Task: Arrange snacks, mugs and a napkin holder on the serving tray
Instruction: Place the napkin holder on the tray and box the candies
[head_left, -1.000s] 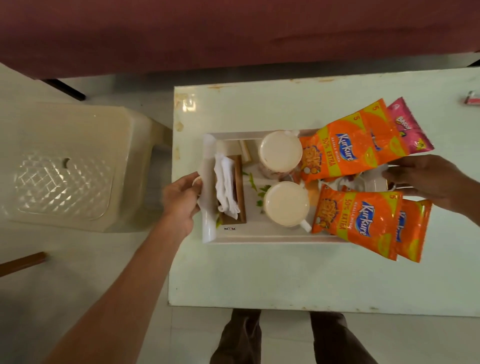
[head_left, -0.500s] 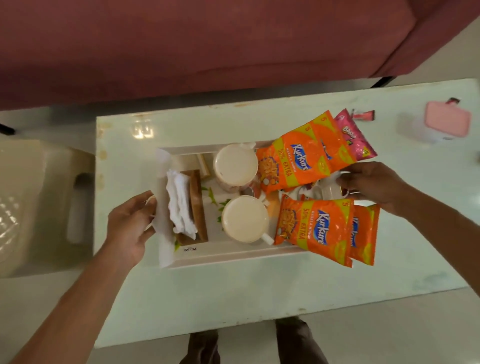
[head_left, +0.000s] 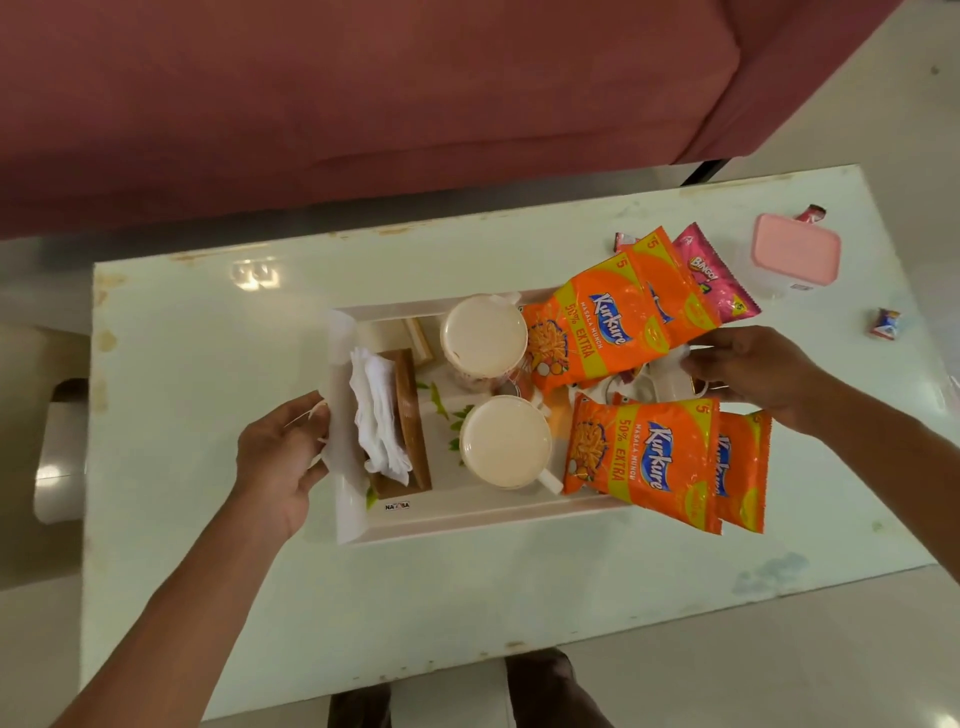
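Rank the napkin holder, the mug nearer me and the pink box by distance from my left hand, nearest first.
1. Napkin holder, at the serving tray's left end, beside the left hand.
2. Mug, mid-tray.
3. Pink box, table's far right.

Upper orange pkt (head_left: 597, 332): "Kurkure", "MASALA MUNCH", "50% EXTRA", "5" at corner. Lower orange pkt (head_left: 644, 457): same txt. Rear orange pkt (head_left: 743, 467) beside it: only part of "Kurkure". Pink pkt (head_left: 714, 273): "BINGO!". Sticker (head_left: 397, 505) on serving tray (head_left: 467, 522): "NA?SA", mid letter unclear.

Tray (head_left: 467, 519): napkin holder (head_left: 410, 415) L — mugs (head_left: 504, 441) mid, snacks (head_left: 644, 457) R.
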